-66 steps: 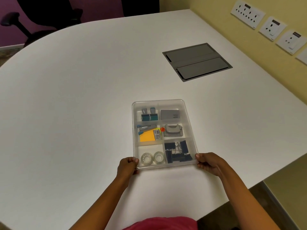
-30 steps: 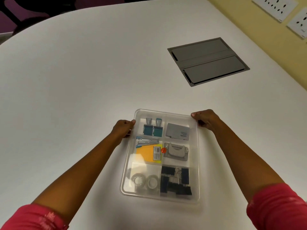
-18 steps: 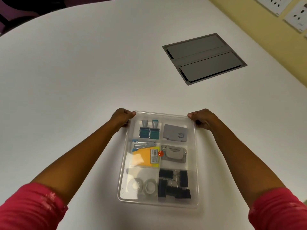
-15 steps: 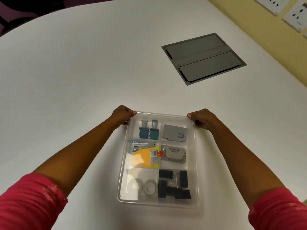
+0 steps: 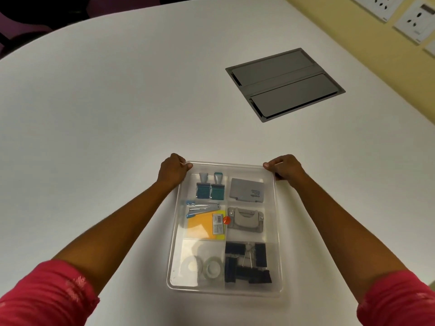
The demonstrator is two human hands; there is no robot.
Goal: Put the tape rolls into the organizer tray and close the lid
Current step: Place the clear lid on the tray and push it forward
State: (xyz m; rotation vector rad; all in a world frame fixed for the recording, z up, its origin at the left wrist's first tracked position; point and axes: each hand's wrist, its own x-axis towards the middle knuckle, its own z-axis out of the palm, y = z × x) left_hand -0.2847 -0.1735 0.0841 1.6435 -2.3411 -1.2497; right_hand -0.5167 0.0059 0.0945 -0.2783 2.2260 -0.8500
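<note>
A clear plastic organizer tray (image 5: 226,293) lies on the white table (image 5: 94,114) right in front of me, with a clear lid resting flat over it. Two clear tape rolls (image 5: 191,265) (image 5: 213,268) lie side by side in its near-left compartment, seen through the lid. My left hand (image 5: 173,171) curls over the far-left corner of the lid. My right hand (image 5: 286,169) grips the far-right corner in the same way. The other compartments hold stamps, a stapler, sticky notes, a grey box, a punch and black binder clips.
A grey cable hatch (image 5: 284,83) is set flush in the table at the far right. Beyond it rises a yellow wall with white sockets (image 5: 416,20). The table's edge runs close past the tray's near-right corner.
Both hands have moved from the tray's near corners to its far corners. Over the last half second they stay there and the tray has barely shifted.
</note>
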